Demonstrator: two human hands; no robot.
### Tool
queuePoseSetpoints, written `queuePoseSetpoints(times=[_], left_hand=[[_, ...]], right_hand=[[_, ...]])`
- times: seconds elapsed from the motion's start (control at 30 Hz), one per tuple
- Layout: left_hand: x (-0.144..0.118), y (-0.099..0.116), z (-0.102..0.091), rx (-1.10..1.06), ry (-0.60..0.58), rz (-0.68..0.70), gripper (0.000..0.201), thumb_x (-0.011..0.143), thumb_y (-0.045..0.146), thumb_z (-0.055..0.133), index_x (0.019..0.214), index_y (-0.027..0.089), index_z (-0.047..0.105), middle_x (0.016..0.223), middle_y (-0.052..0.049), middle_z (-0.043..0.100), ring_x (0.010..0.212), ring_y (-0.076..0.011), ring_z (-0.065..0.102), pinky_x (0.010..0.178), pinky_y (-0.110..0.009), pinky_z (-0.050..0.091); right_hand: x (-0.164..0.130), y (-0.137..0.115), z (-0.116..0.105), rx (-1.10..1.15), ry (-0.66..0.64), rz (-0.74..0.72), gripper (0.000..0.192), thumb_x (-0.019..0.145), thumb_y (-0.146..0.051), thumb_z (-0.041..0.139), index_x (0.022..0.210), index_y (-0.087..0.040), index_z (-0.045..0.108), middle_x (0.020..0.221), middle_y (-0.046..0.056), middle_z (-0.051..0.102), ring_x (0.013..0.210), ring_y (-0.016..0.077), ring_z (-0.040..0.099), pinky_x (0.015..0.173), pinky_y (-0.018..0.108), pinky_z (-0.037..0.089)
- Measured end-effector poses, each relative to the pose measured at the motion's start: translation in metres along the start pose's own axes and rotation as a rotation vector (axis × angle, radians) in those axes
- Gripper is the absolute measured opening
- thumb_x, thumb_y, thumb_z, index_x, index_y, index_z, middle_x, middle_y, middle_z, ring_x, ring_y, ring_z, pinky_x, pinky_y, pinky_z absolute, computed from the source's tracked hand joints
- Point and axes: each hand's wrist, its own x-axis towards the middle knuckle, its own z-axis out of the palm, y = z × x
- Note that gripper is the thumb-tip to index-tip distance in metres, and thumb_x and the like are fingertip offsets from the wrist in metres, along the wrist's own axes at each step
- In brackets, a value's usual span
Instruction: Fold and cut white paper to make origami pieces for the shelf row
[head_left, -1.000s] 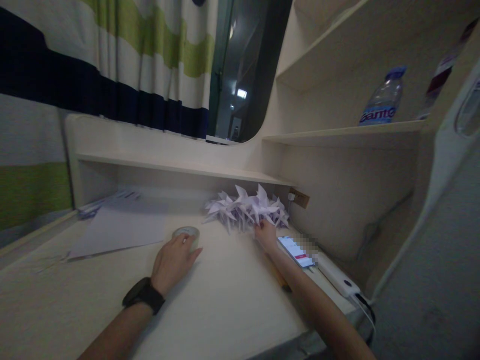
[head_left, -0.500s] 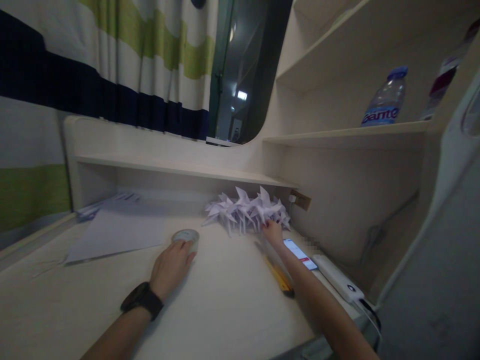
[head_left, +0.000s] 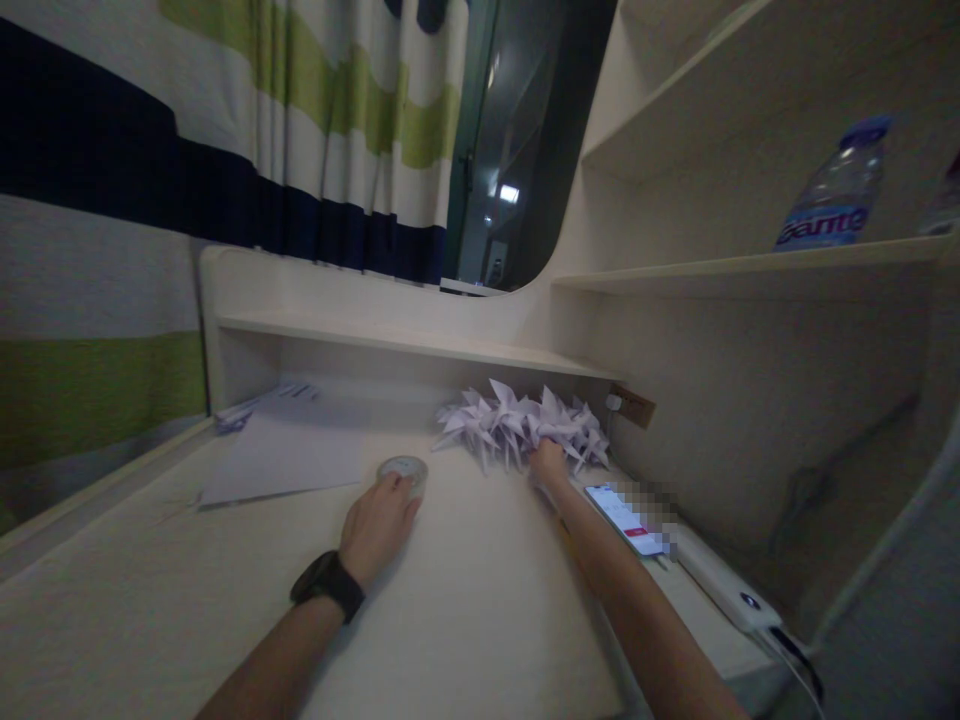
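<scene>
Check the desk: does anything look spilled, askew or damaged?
Only the large paper on the left of the desk: it lies askew to the low shelf, over other sheets. The pinwheels by the right hand crowd together, but I see no damage or spill.

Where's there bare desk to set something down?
Widest: between the left hand and right forearm. Another patch lies left of the watch, in front of the white paper. It's crowded at the back, around the paper pinwheels, and along the right, with the phone and white device.
</scene>
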Motion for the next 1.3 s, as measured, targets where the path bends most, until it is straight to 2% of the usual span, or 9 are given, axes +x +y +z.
queuePoseSetpoints(times=[0.27,0.43,0.73,0.9,0.97,1.07,1.17,1.3], left_hand=[[0.002,0.000,0.000,-0.036,-0.010,-0.011,0.031,0.094,0.028,0.043,0.118,0.016,0.057,0.113,-0.012,0.060,0.104,-0.0237,0.058,0.086,-0.032,0.045],[0.001,0.001,-0.001,-0.001,0.005,0.004,0.033,0.094,0.030,0.040,0.120,0.016,0.056,0.117,-0.012,0.058,0.098,-0.0236,0.061,0.081,-0.032,0.047],[0.001,0.002,-0.002,0.042,0.019,0.038,0.034,0.094,0.032,0.040,0.119,0.015,0.056,0.116,-0.012,0.059,0.098,-0.0234,0.061,0.080,-0.031,0.048],[0.001,0.001,-0.003,0.035,0.064,0.037,0.036,0.094,0.038,0.041,0.119,0.015,0.056,0.117,-0.011,0.058,0.096,-0.0227,0.061,0.080,-0.031,0.048],[0.001,-0.002,-0.003,0.037,0.085,0.032,0.035,0.094,0.039,0.043,0.117,0.016,0.056,0.118,-0.011,0.058,0.097,-0.0224,0.061,0.081,-0.031,0.047],[0.002,-0.005,-0.002,0.050,0.121,0.056,0.030,0.093,0.033,0.046,0.116,0.016,0.056,0.118,-0.011,0.058,0.100,-0.0228,0.059,0.082,-0.031,0.047],[0.002,-0.004,-0.006,0.077,0.153,0.109,0.027,0.091,0.024,0.048,0.115,0.016,0.057,0.116,-0.012,0.059,0.107,-0.0248,0.055,0.088,-0.034,0.044],[0.004,0.000,-0.016,0.127,0.176,0.112,0.025,0.087,0.012,0.046,0.107,0.016,0.060,0.110,-0.012,0.061,0.104,-0.0256,0.055,0.090,-0.037,0.041]], right_hand=[[-0.003,0.001,-0.008,-0.025,-0.023,-0.027,0.036,0.083,-0.033,0.062,0.106,-0.006,0.068,0.105,0.022,0.069,0.100,0.0289,0.065,0.078,0.027,0.047],[-0.012,0.001,-0.009,-0.029,-0.024,-0.048,0.037,0.081,-0.035,0.064,0.104,-0.006,0.068,0.101,0.022,0.069,0.099,0.0291,0.065,0.076,0.026,0.047],[-0.031,0.007,-0.010,-0.056,0.037,-0.064,0.037,0.082,-0.037,0.060,0.104,-0.008,0.065,0.098,0.020,0.069,0.092,0.0286,0.066,0.074,0.029,0.047],[-0.051,0.009,-0.022,-0.102,0.125,-0.136,0.035,0.085,-0.033,0.056,0.113,-0.011,0.057,0.115,0.018,0.060,0.101,0.0287,0.061,0.080,0.033,0.045],[-0.059,0.004,-0.024,-0.115,0.166,-0.186,0.032,0.087,-0.028,0.052,0.116,-0.014,0.054,0.119,0.016,0.057,0.105,0.0266,0.058,0.082,0.032,0.044],[-0.072,-0.010,-0.021,-0.125,0.214,-0.335,0.023,0.090,-0.023,0.046,0.110,-0.017,0.056,0.109,0.012,0.059,0.096,0.0238,0.059,0.077,0.030,0.044],[-0.088,-0.026,-0.011,-0.065,0.165,-0.495,0.021,0.090,-0.020,0.042,0.105,-0.018,0.057,0.105,0.010,0.061,0.089,0.0215,0.060,0.074,0.029,0.044],[-0.112,-0.034,0.005,0.046,0.120,-0.693,0.027,0.090,-0.018,0.040,0.112,-0.016,0.054,0.107,0.011,0.062,0.095,0.0206,0.059,0.080,0.028,0.042]])
